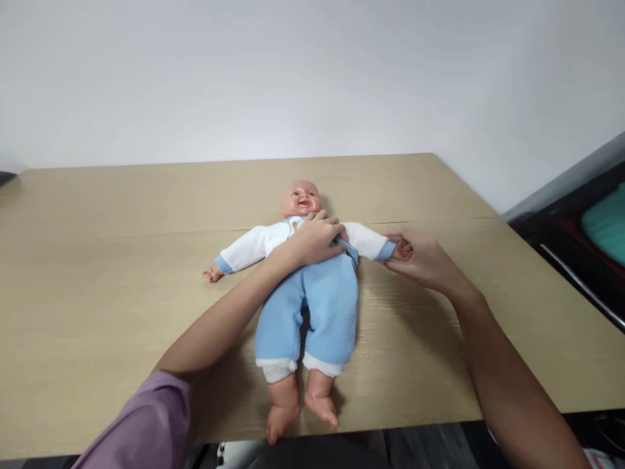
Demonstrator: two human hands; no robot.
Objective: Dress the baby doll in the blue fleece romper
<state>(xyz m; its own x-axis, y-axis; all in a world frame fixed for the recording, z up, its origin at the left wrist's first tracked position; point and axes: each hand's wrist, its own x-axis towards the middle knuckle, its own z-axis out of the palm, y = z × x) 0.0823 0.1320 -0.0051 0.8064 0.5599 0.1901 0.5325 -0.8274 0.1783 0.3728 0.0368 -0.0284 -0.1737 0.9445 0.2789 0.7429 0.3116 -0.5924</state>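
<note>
A baby doll in white sleeves and fuzzy blue overalls lies on its back, bare feet toward me and arms spread wide. Across its chest, just below the chin, my left hand holds it with curled fingers, covering much of the overalls' bib. A loose-looking blue strap edge shows beside those fingers. My right hand is closed around the doll's hand at the blue cuff on the right side. Some of its fingers are hidden behind the doll's wrist. The doll's other arm lies stretched out to the left.
The doll rests on a light wooden table with a seam running across it. A pale wall stands behind the table. Beyond the right edge are a dark chair-like object and a teal item.
</note>
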